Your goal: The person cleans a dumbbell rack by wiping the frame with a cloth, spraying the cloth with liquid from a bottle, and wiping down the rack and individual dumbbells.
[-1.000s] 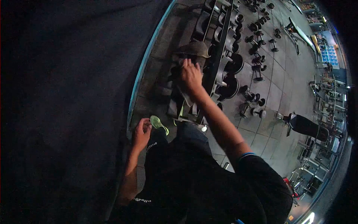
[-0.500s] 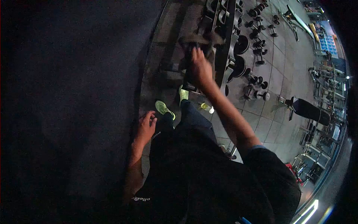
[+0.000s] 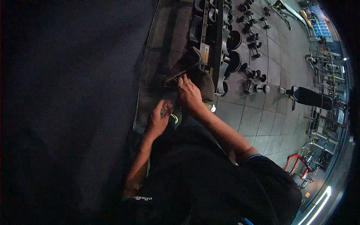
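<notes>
In the head view, the right hand (image 3: 190,95) is pinching a grey-brown, soft-looking cloth (image 3: 207,85) near its edge, its fingers bending close together and its back facing the camera. The cloth is hanging in loose folds beside the end of a black metal rack with curved cradles (image 3: 222,48), one dark flap spreading out beyond the fingertips and a thicker fold bulging beside the hand. The left hand (image 3: 161,117) is hovering nearer the body, apart from the cloth, its slightly blurred fingers curling loosely with a gap between them and the thumb. A yellow-green shoe (image 3: 174,119) is showing just beside it, mostly hidden. A bottle with a white cap (image 3: 213,108) is standing or lying below the cloth; which, I cannot tell. Round black weights (image 3: 234,40) are lining the rack's far side, and dark dumbbells (image 3: 256,50) are lying on the grey tiled floor (image 3: 275,71). Farther right, a black padded bench (image 3: 313,98) is standing near gym machines (image 3: 324,138).
</notes>
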Action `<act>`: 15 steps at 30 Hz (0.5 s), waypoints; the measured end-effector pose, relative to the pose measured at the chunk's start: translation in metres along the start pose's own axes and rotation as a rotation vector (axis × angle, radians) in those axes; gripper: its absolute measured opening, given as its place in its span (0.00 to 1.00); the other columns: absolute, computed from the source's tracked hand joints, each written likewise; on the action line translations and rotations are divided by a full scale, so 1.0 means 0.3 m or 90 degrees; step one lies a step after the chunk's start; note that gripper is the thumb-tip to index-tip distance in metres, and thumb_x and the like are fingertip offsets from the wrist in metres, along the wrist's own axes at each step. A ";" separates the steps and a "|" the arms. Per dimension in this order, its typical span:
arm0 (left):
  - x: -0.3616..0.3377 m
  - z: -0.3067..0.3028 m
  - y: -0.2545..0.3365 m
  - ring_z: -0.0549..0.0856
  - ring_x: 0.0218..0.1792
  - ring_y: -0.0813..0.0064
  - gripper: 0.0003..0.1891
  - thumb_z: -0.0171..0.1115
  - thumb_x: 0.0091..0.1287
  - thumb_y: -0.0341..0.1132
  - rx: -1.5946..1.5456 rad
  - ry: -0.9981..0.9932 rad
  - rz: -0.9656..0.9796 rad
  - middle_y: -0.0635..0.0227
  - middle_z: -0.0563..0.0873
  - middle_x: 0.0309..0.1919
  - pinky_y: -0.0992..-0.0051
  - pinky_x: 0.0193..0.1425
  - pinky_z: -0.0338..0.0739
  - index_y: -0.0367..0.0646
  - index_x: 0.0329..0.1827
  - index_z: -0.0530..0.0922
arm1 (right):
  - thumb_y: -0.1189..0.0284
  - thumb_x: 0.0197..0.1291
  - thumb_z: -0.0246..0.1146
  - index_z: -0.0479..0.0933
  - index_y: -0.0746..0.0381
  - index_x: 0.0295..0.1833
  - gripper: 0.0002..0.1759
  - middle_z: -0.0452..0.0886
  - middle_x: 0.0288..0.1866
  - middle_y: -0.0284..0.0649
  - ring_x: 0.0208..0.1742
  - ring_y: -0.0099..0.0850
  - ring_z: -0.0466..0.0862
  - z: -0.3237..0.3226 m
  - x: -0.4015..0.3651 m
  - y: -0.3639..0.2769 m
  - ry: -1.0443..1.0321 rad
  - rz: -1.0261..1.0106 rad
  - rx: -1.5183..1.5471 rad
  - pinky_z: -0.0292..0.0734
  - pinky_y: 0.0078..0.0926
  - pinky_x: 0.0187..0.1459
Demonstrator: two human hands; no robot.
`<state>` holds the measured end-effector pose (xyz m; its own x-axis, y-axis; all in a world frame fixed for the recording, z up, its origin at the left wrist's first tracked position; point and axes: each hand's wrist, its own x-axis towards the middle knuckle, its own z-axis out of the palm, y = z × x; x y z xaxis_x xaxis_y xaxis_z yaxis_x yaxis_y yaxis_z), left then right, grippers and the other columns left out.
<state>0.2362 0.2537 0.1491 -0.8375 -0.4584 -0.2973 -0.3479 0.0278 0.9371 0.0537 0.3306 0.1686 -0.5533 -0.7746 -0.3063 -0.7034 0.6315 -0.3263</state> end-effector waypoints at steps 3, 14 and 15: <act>0.140 0.054 0.156 0.77 0.69 0.58 0.28 0.61 0.78 0.43 -0.245 0.032 -0.016 0.52 0.76 0.69 0.62 0.71 0.71 0.39 0.75 0.65 | 0.74 0.64 0.60 0.65 0.71 0.72 0.32 0.68 0.75 0.64 0.74 0.55 0.73 -0.084 -0.025 -0.012 0.018 0.011 0.219 0.72 0.45 0.71; 0.780 -0.017 0.140 0.81 0.56 0.65 0.20 0.70 0.68 0.32 0.023 0.156 0.190 0.61 0.81 0.51 0.66 0.63 0.73 0.41 0.59 0.72 | 0.74 0.63 0.67 0.69 0.63 0.73 0.32 0.65 0.78 0.58 0.79 0.58 0.65 -0.187 -0.019 0.074 0.199 -0.144 0.251 0.62 0.50 0.77; 0.816 -0.020 0.151 0.81 0.55 0.67 0.20 0.70 0.68 0.31 0.029 0.124 0.177 0.62 0.82 0.51 0.67 0.63 0.73 0.42 0.59 0.72 | 0.74 0.63 0.67 0.70 0.61 0.72 0.31 0.65 0.78 0.57 0.78 0.56 0.67 -0.211 -0.022 0.088 0.208 -0.136 0.275 0.65 0.50 0.75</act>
<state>0.0180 0.1375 0.1200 -0.8081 -0.5889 0.0130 -0.1400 0.2134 0.9669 0.0104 0.3501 0.2186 -0.5762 -0.8138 0.0752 -0.6069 0.3645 -0.7063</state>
